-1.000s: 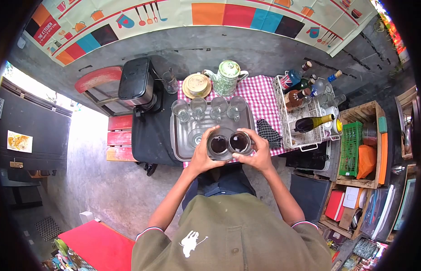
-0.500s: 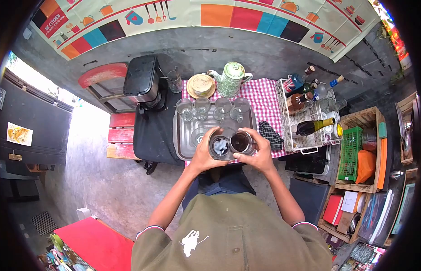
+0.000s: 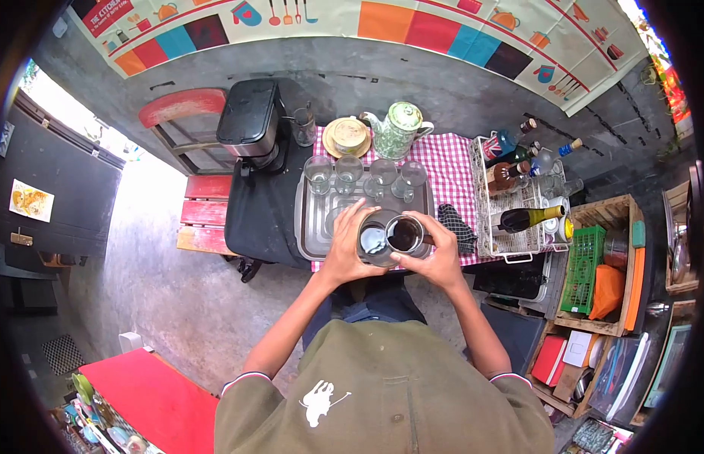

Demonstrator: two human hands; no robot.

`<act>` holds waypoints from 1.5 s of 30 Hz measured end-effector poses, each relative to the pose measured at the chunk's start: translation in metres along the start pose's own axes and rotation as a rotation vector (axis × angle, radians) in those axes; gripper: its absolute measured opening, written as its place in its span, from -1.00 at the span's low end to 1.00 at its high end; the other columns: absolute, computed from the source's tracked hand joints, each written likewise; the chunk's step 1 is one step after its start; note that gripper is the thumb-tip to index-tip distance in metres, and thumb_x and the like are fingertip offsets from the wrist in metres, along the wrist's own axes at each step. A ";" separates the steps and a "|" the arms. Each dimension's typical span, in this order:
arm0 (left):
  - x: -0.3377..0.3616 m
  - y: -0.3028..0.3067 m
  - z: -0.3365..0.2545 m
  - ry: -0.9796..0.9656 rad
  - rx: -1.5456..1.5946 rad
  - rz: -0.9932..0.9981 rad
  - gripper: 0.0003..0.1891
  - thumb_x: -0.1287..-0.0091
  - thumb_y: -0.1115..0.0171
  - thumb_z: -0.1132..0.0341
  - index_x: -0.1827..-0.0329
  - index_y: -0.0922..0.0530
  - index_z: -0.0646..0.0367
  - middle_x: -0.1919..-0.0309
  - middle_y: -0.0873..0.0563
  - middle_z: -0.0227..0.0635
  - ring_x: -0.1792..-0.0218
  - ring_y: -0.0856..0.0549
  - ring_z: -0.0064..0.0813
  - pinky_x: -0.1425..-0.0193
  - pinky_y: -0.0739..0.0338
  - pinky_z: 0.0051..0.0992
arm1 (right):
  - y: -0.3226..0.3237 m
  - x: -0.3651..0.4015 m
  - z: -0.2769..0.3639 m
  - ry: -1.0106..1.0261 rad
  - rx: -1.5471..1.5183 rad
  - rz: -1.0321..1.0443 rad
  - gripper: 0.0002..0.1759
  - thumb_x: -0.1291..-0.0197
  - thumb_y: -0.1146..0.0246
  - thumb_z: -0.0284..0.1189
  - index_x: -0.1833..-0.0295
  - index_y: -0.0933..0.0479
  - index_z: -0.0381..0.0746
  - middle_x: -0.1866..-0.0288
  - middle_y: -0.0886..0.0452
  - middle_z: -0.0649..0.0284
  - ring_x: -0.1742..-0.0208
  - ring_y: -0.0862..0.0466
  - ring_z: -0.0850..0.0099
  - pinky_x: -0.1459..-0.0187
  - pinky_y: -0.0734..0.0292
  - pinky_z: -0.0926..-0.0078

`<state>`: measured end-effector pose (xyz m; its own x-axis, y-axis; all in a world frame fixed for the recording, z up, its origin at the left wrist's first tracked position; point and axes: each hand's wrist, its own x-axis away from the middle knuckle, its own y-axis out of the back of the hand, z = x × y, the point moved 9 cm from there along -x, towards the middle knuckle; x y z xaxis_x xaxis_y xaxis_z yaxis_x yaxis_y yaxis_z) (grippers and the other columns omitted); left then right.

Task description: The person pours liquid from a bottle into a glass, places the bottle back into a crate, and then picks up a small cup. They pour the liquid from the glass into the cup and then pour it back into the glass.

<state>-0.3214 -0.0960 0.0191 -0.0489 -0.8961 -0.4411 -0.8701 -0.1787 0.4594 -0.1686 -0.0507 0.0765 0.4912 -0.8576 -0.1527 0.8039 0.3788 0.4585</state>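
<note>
My left hand (image 3: 344,251) is wrapped around a clear glass (image 3: 372,237) with something pale and shiny inside. In my right hand (image 3: 438,253) is a second glass (image 3: 405,235) holding dark liquid. The two glasses are side by side, their rims overlapping in this view, above the front edge of a metal tray (image 3: 310,240). Several empty glass mugs (image 3: 348,174) stand in a row along the tray's far side. Beyond them are a green patterned teapot (image 3: 403,129) and a cream-coloured cup with a saucer (image 3: 347,137).
A black coffee maker (image 3: 250,121) and a tall glass (image 3: 303,127) stand on the left. On the right, a white wire rack (image 3: 511,246) holds bottles, next to a dark checked cloth (image 3: 458,227). Wooden crates (image 3: 632,204) with stored items line the right side.
The table scene has shifted slightly right in view. Both hands keep hold of their glasses, and the left fingers look more extended. The glass with dark liquid appears slightly turned.
</note>
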 end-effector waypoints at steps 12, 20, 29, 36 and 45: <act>0.009 0.001 -0.004 0.020 -0.049 -0.060 0.06 0.26 -0.67 0.03 -0.38 -0.39 0.27 -0.27 -0.59 -0.16 -0.49 -0.39 -0.08 -0.61 0.01 0.03 | -0.006 -0.004 0.018 0.172 0.254 0.024 -0.24 0.19 -0.64 -0.27 -0.18 -0.60 -0.33 -0.04 -0.70 0.05 -0.03 -0.72 0.19 -0.07 -0.64 0.28; 0.010 0.002 -0.008 0.024 -0.085 -0.076 0.08 0.31 -0.66 0.04 -0.40 -0.38 0.23 -0.28 -0.56 -0.20 -0.47 -0.41 -0.12 -0.61 0.10 0.10 | -0.009 -0.006 0.026 0.274 0.351 0.055 -0.24 0.18 -0.64 -0.16 -0.14 -0.61 -0.33 -0.02 -0.71 0.06 -0.03 -0.70 0.12 -0.09 -0.61 0.21; 0.014 0.004 -0.010 0.026 -0.098 -0.106 0.08 0.31 -0.65 0.03 -0.38 -0.39 0.24 -0.28 -0.56 -0.22 -0.49 -0.37 -0.10 -0.61 0.15 0.17 | -0.014 -0.008 0.030 0.320 0.428 0.082 -0.25 0.19 -0.62 -0.12 -0.09 -0.63 -0.35 0.02 -0.71 0.07 0.00 -0.70 0.13 -0.05 -0.63 0.20; 0.017 0.006 -0.011 0.022 -0.141 -0.117 0.07 0.30 -0.65 0.02 -0.38 -0.39 0.22 -0.29 -0.56 -0.27 -0.51 -0.33 -0.10 -0.60 0.18 0.20 | -0.018 -0.009 0.037 0.334 0.474 0.104 -0.27 0.18 -0.61 -0.11 -0.08 -0.64 -0.32 0.04 -0.71 0.10 0.00 -0.69 0.15 -0.04 -0.63 0.20; 0.021 0.004 -0.010 0.035 -0.154 -0.126 0.07 0.32 -0.65 0.00 -0.38 -0.40 0.22 -0.29 -0.56 -0.28 -0.52 -0.33 -0.10 -0.61 0.21 0.20 | -0.022 -0.008 0.034 0.338 0.553 0.136 -0.29 0.19 -0.59 -0.10 -0.09 -0.64 -0.27 0.05 -0.70 0.14 0.00 -0.68 0.19 0.01 -0.66 0.23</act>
<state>-0.3210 -0.1197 0.0198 0.0748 -0.8759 -0.4766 -0.7825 -0.3478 0.5164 -0.2014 -0.0640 0.0979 0.7272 -0.6237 -0.2868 0.4806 0.1644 0.8614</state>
